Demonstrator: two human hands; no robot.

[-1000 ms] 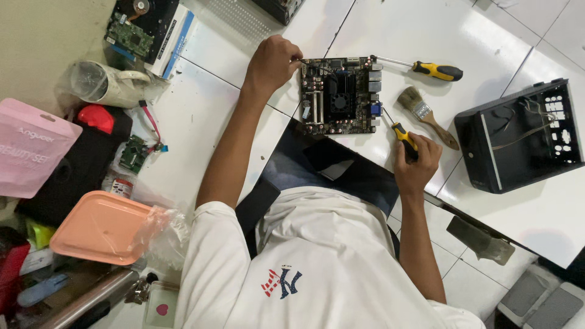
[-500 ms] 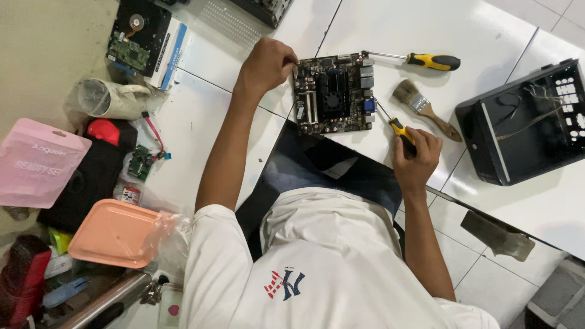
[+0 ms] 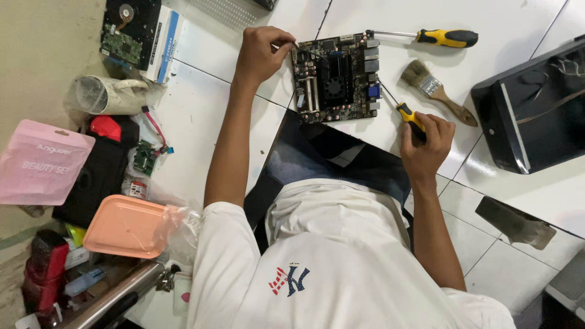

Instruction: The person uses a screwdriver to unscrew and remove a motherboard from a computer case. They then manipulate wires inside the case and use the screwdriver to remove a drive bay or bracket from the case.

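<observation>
- Circuit board (image 3: pixel 336 78): dark green, small, square w/ black heatsink mid. Lies flat on white tiled floor (image 3: pixel 195 140), just ahead of the person's knees. Approx same spot on floor as 1 s ago; apparent shift is mostly camera drift.
- Left hand (image 3: pixel 261 53): at board's left top corner, fingers pinched at the edge, touching it. Whether it pinches a small part or just the board edge – can't tell. Was at that corner 1 s ago too; grip unchanged.
- Right hand (image 3: pixel 426 143): clenched round handle of a small screwdriver (image 3: pixel 405 112), yellow/black. Shaft tip reaches board's right edge nr the blue connector. 1 s ago the tip sat at same edge; hand now reads a touch lower. Judgement: work on that right edge carries on, no step finished between frames.
- Second screwdriver (image 3: pixel 436 38): longer, yellow/black handle, lies on floor beyond board, untouched, same place.
- Paintbrush (image 3: pixel 436 91): wood handle, lies right of board, nr the right hand, apart from it.
- Black computer case (image 3: pixel 536 109): far right, open side up.
- Hard drive (image 3: pixel 125 27): far left top, on a white/blue box.
- Orange tray (image 3: pixel 122 225): left, near the person's shoulder.
</observation>
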